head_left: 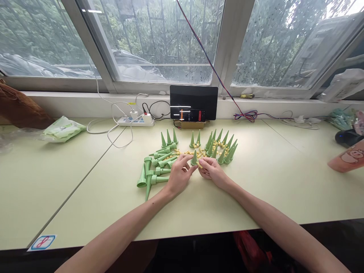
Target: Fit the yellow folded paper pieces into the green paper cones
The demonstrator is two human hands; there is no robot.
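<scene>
At the middle of the table, a green plastic watering spike (pixel 194 157) stands point up. My left hand (pixel 180 172) has its finger and thumb about the spike's lower part. A small yellow plastic piece (pixel 199 164) is pinched in my right hand (pixel 212 170), close beside the spike's base. Several more green spikes (pixel 162 161) lie in a heap left of my left hand. Others stand upright in a cluster (pixel 227 155) to the right. Between and behind my hands, many small yellow pieces (pixel 217 145) are scattered, partly hidden by my fingers.
A dark tablet (pixel 193 96) leans at the back, a phone (pixel 192 115) in front of it on a small brown stand (pixel 192 124). A power strip (pixel 136 121) with cables lies back left. The green-white packet (pixel 65 129) is far left, an orange cup (pixel 348 157) far right.
</scene>
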